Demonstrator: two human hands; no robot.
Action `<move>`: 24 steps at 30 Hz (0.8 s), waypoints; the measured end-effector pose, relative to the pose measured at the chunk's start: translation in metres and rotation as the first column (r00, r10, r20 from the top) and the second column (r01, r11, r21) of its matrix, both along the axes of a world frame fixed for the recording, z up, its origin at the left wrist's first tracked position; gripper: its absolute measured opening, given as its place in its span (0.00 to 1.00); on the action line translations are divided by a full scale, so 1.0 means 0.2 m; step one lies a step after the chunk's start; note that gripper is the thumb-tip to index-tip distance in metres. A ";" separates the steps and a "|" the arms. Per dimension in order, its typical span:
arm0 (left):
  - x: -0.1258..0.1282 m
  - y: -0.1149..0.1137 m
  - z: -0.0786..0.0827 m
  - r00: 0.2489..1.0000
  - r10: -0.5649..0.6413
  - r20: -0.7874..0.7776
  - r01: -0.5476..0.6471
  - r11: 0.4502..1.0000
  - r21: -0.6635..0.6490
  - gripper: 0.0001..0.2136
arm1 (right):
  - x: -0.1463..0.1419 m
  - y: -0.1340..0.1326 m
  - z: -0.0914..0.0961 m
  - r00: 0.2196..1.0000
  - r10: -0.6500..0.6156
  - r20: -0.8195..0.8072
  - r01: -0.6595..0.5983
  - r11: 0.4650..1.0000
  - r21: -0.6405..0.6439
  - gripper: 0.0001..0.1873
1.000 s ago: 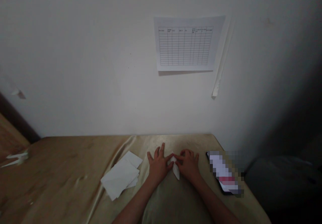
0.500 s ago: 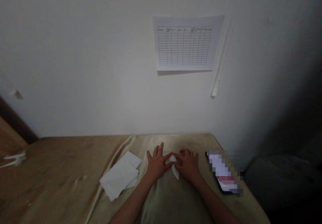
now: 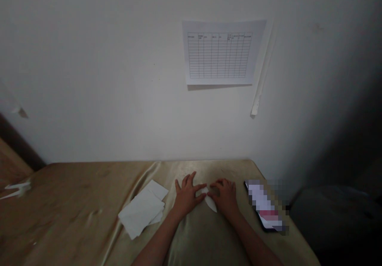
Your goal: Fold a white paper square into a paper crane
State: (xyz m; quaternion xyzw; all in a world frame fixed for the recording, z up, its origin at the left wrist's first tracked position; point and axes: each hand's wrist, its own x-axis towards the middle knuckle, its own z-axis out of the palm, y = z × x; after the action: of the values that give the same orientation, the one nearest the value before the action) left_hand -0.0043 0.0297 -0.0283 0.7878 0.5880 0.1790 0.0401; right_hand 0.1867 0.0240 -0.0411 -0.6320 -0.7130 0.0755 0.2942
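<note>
A small folded white paper (image 3: 209, 202) lies on the tan cloth-covered table (image 3: 74, 202), between my two hands. My left hand (image 3: 186, 196) rests flat on the cloth with its fingers spread, and its thumb and forefinger touch the paper's left edge. My right hand (image 3: 224, 196) is curled, with its fingertips pressing down on the paper's top right part. Most of the paper is hidden under the hands; only a pointed lower flap shows.
A stack of white paper sheets (image 3: 142, 212) lies to the left of my hands. A phone (image 3: 264, 208) with a lit screen lies at the right, near the table's edge. A printed grid sheet (image 3: 221, 53) hangs on the wall. A white object (image 3: 18, 189) lies at the far left.
The paper's visible flap has turned slightly, its tip now pointing more to the right. My right hand's fingers have shifted over it. My left hand has hardly moved.
</note>
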 end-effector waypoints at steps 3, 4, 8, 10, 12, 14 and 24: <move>-0.01 0.01 0.00 0.999 0.001 0.047 -0.001 1.000 -0.007 0.14 | 0.00 0.00 0.01 1.000 -0.010 -0.018 0.010 1.000 0.024 0.09; -0.02 0.01 0.00 0.998 0.000 0.055 0.001 1.000 -0.014 0.13 | 0.01 0.00 0.01 1.000 -0.009 -0.022 0.010 1.000 0.028 0.09; -0.02 0.01 0.01 0.998 -0.001 0.069 0.004 0.999 -0.035 0.14 | 0.00 -0.01 0.02 0.999 0.019 -0.028 -0.018 0.999 0.045 0.06; -0.02 0.01 0.02 0.997 0.001 0.076 0.002 0.999 -0.036 0.15 | 0.00 -0.01 0.01 0.999 0.047 -0.021 -0.046 0.998 0.049 0.06; -0.02 0.00 0.04 0.997 0.002 0.082 0.002 0.999 -0.038 0.15 | -0.01 -0.01 0.01 0.997 0.077 -0.011 -0.076 0.996 0.041 0.06; -0.02 -0.01 0.05 0.996 -0.002 0.088 0.005 1.000 -0.031 0.14 | -0.01 -0.01 0.01 0.995 0.097 -0.017 -0.097 0.995 0.034 0.06; -0.02 -0.02 0.06 0.992 -0.048 0.116 0.040 0.997 0.066 0.14 | -0.02 -0.01 0.02 0.978 0.145 -0.147 -0.141 0.989 0.039 0.06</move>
State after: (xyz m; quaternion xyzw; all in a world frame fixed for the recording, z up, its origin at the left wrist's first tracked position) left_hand -0.0083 0.0264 -0.0172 0.7896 0.5611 0.2426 0.0534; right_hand 0.1834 0.0225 -0.0363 -0.5673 -0.7336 0.1333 0.3496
